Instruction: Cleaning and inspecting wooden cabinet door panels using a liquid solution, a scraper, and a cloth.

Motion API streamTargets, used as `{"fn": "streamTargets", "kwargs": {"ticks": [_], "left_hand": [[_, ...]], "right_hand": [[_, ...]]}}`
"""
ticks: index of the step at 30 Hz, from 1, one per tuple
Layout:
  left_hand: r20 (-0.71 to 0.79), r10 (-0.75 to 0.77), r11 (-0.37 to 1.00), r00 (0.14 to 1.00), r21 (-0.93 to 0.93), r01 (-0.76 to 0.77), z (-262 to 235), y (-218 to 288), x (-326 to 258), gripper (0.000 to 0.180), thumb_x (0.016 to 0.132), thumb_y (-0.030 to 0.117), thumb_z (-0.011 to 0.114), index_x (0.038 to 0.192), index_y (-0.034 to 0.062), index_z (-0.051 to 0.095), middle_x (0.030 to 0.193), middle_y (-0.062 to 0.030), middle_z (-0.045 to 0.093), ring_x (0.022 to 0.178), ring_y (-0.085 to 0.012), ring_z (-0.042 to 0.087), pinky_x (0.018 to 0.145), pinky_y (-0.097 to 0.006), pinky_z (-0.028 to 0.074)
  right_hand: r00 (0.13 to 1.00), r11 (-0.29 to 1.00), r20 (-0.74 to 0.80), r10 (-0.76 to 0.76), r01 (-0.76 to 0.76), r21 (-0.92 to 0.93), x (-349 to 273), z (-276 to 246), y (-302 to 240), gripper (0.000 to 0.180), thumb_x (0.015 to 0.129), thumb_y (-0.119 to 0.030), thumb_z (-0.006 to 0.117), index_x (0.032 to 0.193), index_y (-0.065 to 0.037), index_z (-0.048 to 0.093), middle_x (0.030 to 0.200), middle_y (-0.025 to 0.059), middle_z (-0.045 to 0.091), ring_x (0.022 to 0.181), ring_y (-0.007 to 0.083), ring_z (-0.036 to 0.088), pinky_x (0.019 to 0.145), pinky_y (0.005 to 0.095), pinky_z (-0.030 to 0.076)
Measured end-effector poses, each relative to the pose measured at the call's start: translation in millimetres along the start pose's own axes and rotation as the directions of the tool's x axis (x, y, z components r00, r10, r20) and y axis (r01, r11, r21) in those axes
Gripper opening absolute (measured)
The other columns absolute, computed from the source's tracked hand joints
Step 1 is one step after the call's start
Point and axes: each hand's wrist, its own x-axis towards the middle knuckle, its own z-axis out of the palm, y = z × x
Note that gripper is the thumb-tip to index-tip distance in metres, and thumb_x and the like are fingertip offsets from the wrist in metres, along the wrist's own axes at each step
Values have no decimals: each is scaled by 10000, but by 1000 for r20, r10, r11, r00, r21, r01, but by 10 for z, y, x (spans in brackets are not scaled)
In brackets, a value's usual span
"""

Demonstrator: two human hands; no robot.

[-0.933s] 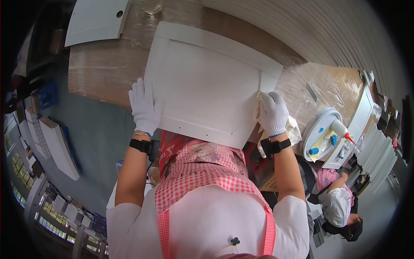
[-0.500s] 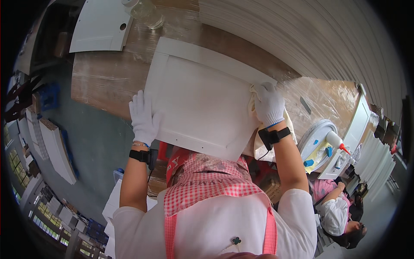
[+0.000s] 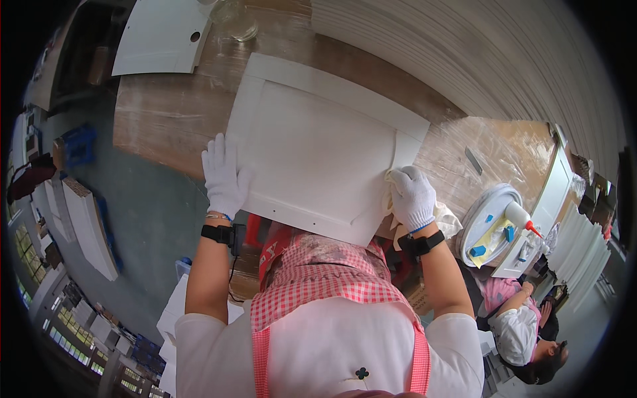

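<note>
In front of me a white framed panel [image 3: 318, 142] with a recessed centre lies on the wrapped worktop. My left hand [image 3: 224, 176], in a white knit glove, rests at the panel's left edge with its fingers stretched out and nothing held. At the right edge, my gloved right hand [image 3: 413, 198] is closed on a cream cloth [image 3: 446, 219], pressing it against the panel's edge. Part of the cloth hangs out beside the wrist. The right fingertips are partly hidden by the cloth and the hand.
A round white lid [image 3: 488, 222] carries small blue pieces and a white bottle with a red tip [image 3: 519, 215]. A flat metal blade [image 3: 473, 160] lies nearby. Another white panel [image 3: 159, 40] and a clear jar [image 3: 239, 23] stand at far left. A person [image 3: 521, 325] is at right.
My right hand has slid the cloth down along the panel's right edge, toward me. My left hand stays at the left edge. The view has shifted slightly.
</note>
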Motion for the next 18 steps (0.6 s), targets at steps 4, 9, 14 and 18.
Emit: {"fn": "streamTargets", "kwargs": {"ticks": [4, 9, 14, 18], "left_hand": [[-20, 57, 998, 998, -26, -57, 32, -31, 67, 773, 902, 324, 624, 1543, 24, 315, 1627, -244, 239, 1481, -473, 217, 1226, -548, 115], [-8, 44, 999, 999, -18, -44, 27, -46, 70, 776, 898, 321, 623, 1545, 27, 312, 1622, -255, 238, 1478, -475, 215, 1221, -555, 121], [16, 38, 999, 999, -34, -38, 15, -41, 49, 769, 908, 342, 609, 1543, 28, 309, 1614, -272, 237, 1474, -485, 204, 1214, -568, 124], [35, 218, 976, 975, -15, -217, 29, -242, 97, 776, 904, 358, 610, 1540, 27, 312, 1610, -273, 245, 1467, -493, 212, 1210, -572, 124]], "right_hand": [[990, 998, -130, 56, -58, -16, 561, -107, 114, 160, 841, -145, 639, 989, -162, 697, 990, 100, 669, 852, 348, 663, 688, 451, 547], [993, 997, -94, 67, -62, 51, -272, 96, -276, 170, 817, -126, 660, 975, -179, 693, 934, 73, 651, 838, 295, 661, 686, 421, 545], [980, 978, -62, 187, -180, 101, -938, 350, -791, 176, 809, -128, 678, 974, -184, 695, 932, 65, 652, 829, 294, 669, 688, 415, 558], [887, 930, -289, 361, -367, 33, -596, 364, -640, 155, 838, -137, 665, 987, -152, 703, 951, 78, 658, 845, 315, 664, 697, 421, 550]]}}
